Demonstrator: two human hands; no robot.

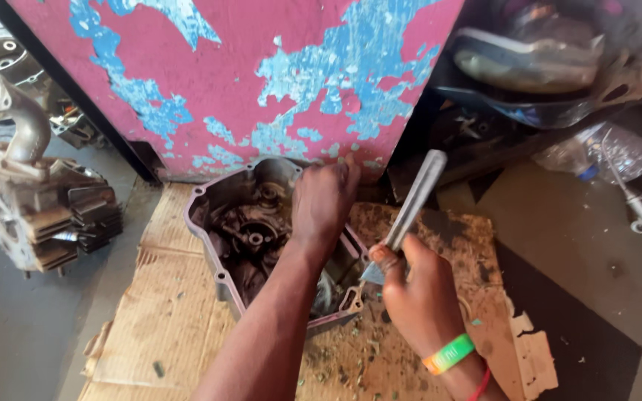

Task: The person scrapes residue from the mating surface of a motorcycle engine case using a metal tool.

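Engine cover point(261, 238): grey cast metal, open side up, oily and dark inside, with a round boss in the middle. It lies on a sheet of cardboard point(165, 312) spread on the floor, near the cardboard's far edge, just before a pink wall panel point(247, 74) with blue patches of peeled paint.

Left hand point(322, 200): reaches over the cover's far right rim, fingers curled down against the casting, gripping it. The forearm crosses the cover's near right corner and hides it.

Right hand point(417, 293): clenched around a flat metal scraper point(410, 212). The blade end sits at the cover's right rim, close to a bolt lug; the handle slants up and away toward the wall. The wrist carries a green-and-orange band point(449, 353) and a red thread.

Cardboard right of the cover: stained dark, littered with small green and grey flakes.

Floor, left: a finned engine cylinder point(39, 215) with a curved pipe on top, well apart from the cover. Floor, right: dark and pale tiles, a crumpled clear plastic bottle point(603, 152) near the far edge.
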